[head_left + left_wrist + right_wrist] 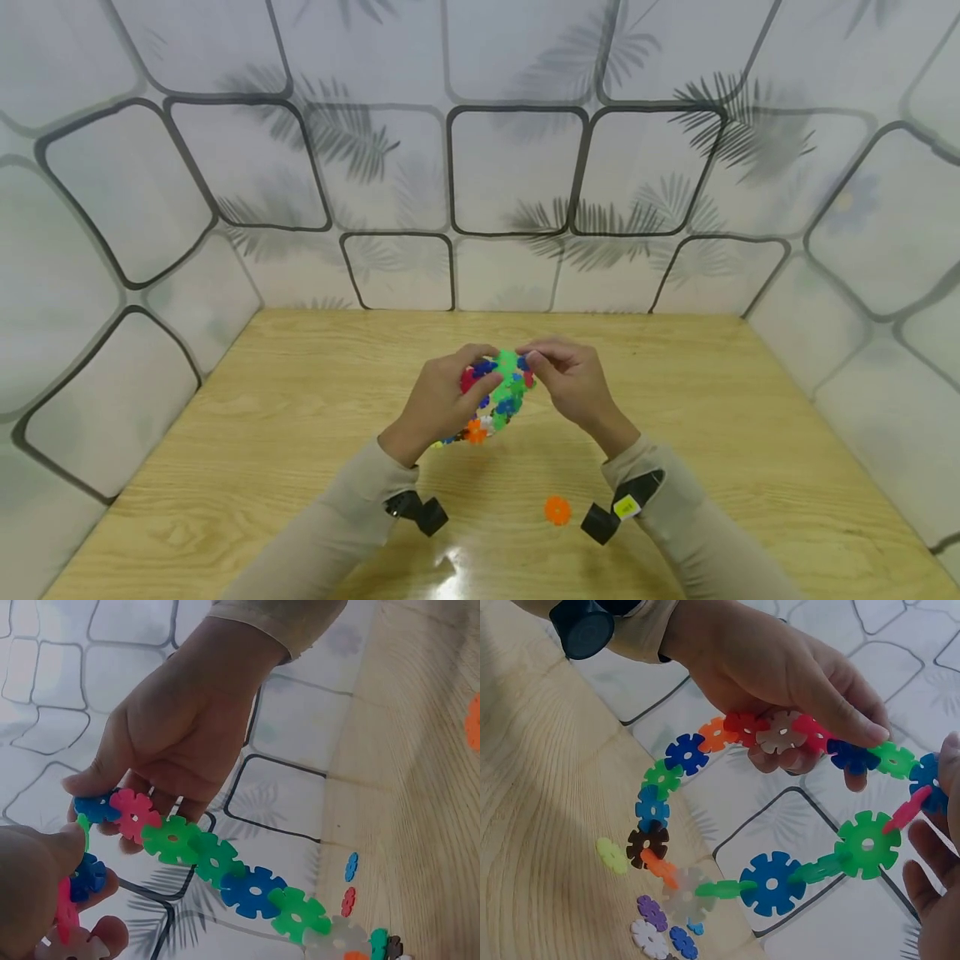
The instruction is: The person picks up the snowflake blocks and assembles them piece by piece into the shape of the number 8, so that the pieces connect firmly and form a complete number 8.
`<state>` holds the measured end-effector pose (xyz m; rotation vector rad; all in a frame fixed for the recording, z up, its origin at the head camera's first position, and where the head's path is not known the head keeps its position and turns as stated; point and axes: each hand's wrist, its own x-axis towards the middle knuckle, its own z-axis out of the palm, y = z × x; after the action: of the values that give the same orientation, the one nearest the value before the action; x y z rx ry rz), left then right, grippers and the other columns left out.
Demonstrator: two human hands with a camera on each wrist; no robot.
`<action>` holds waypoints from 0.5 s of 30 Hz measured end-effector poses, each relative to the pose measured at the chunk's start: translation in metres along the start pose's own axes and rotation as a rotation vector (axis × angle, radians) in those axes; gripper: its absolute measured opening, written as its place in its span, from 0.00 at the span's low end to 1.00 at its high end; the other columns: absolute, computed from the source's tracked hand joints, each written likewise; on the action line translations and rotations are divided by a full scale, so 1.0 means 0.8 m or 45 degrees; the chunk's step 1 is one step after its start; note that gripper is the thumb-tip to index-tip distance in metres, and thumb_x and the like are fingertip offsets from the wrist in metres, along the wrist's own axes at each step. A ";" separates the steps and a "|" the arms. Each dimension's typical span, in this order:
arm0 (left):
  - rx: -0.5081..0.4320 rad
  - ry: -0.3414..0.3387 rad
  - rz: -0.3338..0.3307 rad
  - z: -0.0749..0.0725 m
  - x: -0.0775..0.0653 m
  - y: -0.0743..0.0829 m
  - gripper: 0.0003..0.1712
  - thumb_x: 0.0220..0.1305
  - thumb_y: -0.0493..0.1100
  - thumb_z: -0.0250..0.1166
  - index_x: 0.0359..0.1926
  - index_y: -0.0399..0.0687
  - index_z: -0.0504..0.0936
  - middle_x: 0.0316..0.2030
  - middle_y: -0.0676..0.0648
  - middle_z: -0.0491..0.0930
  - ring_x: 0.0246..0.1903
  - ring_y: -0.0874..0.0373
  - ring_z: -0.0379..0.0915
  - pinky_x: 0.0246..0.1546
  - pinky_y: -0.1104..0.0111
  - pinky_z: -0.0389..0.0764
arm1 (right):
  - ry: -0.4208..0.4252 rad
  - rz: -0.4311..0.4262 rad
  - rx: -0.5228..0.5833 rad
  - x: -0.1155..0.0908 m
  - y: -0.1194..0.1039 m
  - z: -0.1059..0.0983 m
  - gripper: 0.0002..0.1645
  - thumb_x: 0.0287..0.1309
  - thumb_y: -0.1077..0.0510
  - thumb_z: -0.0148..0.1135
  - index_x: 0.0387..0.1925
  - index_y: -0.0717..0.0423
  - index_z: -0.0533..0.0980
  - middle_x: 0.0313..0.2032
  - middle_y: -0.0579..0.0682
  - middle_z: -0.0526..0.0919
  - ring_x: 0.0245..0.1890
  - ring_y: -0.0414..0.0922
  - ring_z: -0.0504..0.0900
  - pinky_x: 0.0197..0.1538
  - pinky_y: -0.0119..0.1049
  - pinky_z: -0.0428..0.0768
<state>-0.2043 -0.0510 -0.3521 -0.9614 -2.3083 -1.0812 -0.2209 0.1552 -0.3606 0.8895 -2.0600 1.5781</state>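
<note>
A looped chain of colourful slotted plastic discs (507,379) hangs between both hands above the table. My left hand (442,396) holds it from the left; in the right wrist view, the thumb presses a dark blue disc (853,757) and fingers curl behind neighbouring discs. My right hand (579,387) pinches a blue disc (928,782) at the loop's upper end. Between the hands sits a light green disc (893,760), joined to the dark blue one. Lower down the loop hang a larger green disc (868,844) and a blue disc (772,883).
A loose orange disc (557,510) lies on the wooden table (300,467) near the right wrist. Farther back are loose yellow (612,856), purple (652,913) and white (649,939) discs. A patterned panel (510,175) rises behind the table.
</note>
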 end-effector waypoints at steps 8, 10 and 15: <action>0.025 -0.059 -0.098 -0.002 0.002 0.005 0.17 0.67 0.40 0.63 0.52 0.33 0.80 0.16 0.53 0.72 0.10 0.71 0.55 0.11 0.75 0.61 | 0.051 0.041 -0.111 0.001 -0.012 0.008 0.07 0.59 0.74 0.61 0.38 0.69 0.84 0.29 0.55 0.80 0.29 0.39 0.74 0.28 0.33 0.76; 0.030 -0.062 -0.111 -0.002 0.002 0.006 0.17 0.67 0.40 0.63 0.51 0.33 0.80 0.18 0.52 0.75 0.11 0.70 0.60 0.13 0.75 0.65 | 0.062 0.038 -0.138 0.001 -0.024 0.010 0.07 0.57 0.75 0.61 0.36 0.72 0.83 0.28 0.56 0.79 0.27 0.39 0.73 0.26 0.34 0.75; 0.059 -0.070 -0.152 -0.002 0.002 0.009 0.16 0.67 0.41 0.64 0.50 0.34 0.82 0.21 0.49 0.79 0.14 0.65 0.67 0.17 0.74 0.71 | 0.072 0.058 -0.225 0.000 -0.046 0.014 0.05 0.55 0.76 0.63 0.35 0.75 0.82 0.24 0.56 0.76 0.24 0.39 0.72 0.26 0.30 0.74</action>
<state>-0.1999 -0.0483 -0.3459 -0.8559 -2.4514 -1.0547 -0.1946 0.1384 -0.3381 0.7316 -2.1543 1.4002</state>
